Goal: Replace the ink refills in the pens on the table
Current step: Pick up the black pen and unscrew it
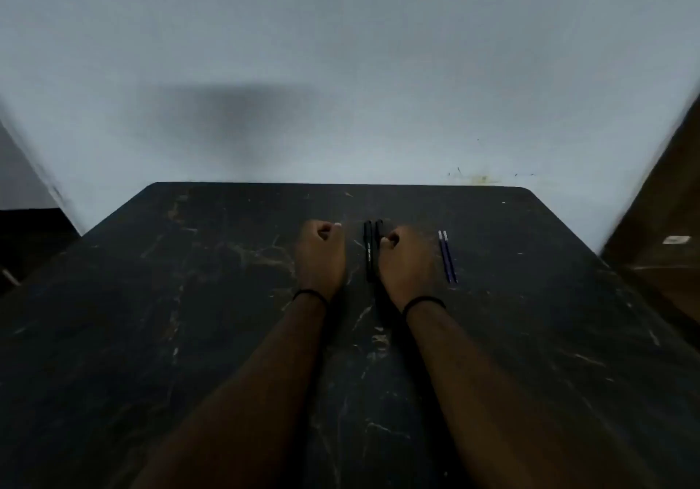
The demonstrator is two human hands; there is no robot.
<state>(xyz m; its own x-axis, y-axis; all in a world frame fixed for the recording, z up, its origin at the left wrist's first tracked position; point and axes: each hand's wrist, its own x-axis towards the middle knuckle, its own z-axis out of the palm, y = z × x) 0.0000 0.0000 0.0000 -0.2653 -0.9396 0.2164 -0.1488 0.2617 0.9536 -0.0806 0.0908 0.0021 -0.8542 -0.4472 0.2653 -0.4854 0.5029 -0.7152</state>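
Two black pens (369, 251) lie side by side on the dark table (189, 337), pointing away from me, between my hands. My left hand (320, 257) rests on the table left of the pens, fingers curled into a fist with nothing in it. My right hand (407, 261) rests right of the pens, fingers curled, its knuckles touching or just beside the right pen; it covers part of that pen. Two blue ink refills (447, 257) lie parallel on the table right of my right hand.
A pale wall (341, 71) rises just behind the table's far edge. A brown wooden surface (659, 223) stands at the right. The table's dark top is scratched and mottled. Both wrists wear thin black bands.
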